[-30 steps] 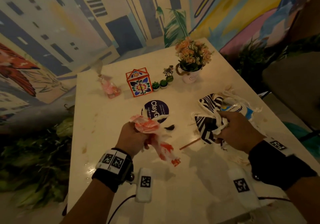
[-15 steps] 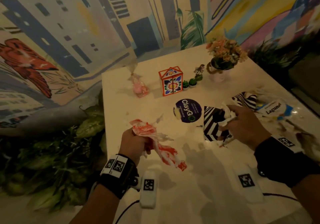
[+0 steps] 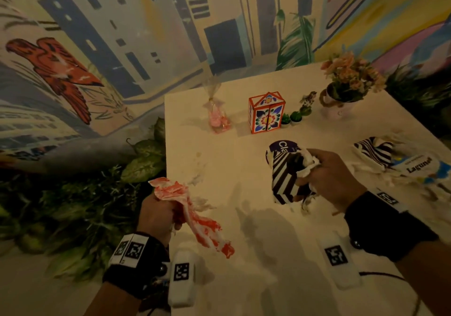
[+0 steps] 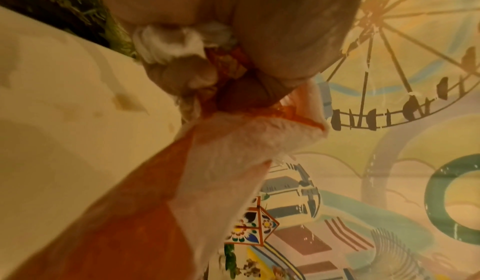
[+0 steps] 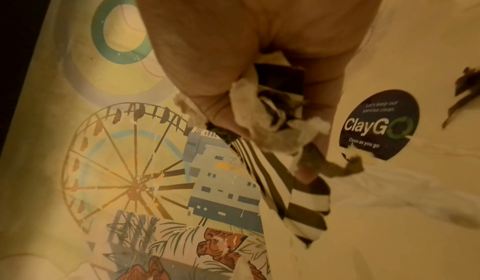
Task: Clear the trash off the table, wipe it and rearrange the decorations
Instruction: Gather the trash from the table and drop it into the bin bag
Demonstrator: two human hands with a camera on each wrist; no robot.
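My left hand point(image 3: 158, 214) grips a red-stained white tissue point(image 3: 195, 215) at the table's left edge; the tissue point(image 4: 161, 192) hangs long below the fist. My right hand point(image 3: 324, 181) holds a black-and-white striped wrapper point(image 3: 280, 179) together with a crumpled white tissue point(image 3: 308, 162), lifted just above the white table point(image 3: 244, 279). The right wrist view shows the striped wrapper point(image 5: 298, 202) and tissue point(image 5: 293, 136) bunched in my fingers. More trash lies at the right: a second striped wrapper point(image 3: 373, 151) and a Laguna packet point(image 3: 419, 167).
Decorations stand at the table's far side: a floral house-shaped box point(image 3: 266, 112), a pink candy bag point(image 3: 217, 118), small potted cacti point(image 3: 291, 118), a zebra figurine point(image 3: 308, 97) and a flower pot point(image 3: 346, 88). A round ClayGo sticker point(image 3: 280, 146) lies by my right hand. Plants point(image 3: 80, 193) border the table's left edge.
Both hands have moved left with their trash. The left hand with the stained tissue has reached the table's left edge; the right hand has carried the striped wrapper away from the pile at the right.
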